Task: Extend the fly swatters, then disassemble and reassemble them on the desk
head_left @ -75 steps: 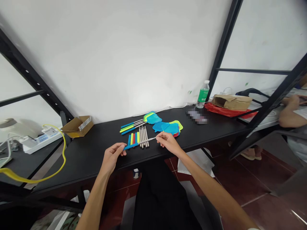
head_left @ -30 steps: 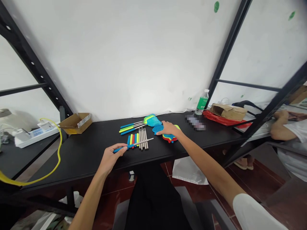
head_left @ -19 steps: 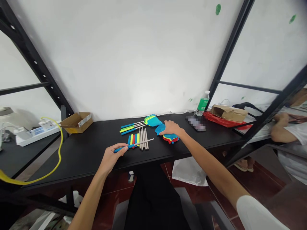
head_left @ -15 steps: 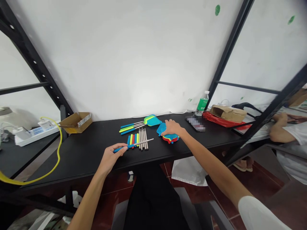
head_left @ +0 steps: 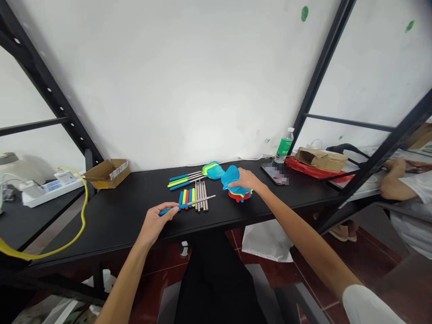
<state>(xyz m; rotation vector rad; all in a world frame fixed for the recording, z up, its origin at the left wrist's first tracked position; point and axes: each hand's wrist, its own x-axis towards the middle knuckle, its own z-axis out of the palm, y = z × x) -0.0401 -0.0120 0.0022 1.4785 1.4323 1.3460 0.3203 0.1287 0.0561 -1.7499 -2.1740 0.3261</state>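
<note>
Blue-gripped swatter handle [head_left: 185,206] points right, slightly rising, in left hand [head_left: 157,220].

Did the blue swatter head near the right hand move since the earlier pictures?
Yes. The blue fly swatter head has lifted and shifted right, toward the phone, and now sits above the red swatter head, held by the right hand.

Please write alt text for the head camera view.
A person's left hand holds a blue-handled metal rod while the right hand grips a blue plastic fly-swatter head above a coloured stack on a black table, beside rows of loose handles.
</note>
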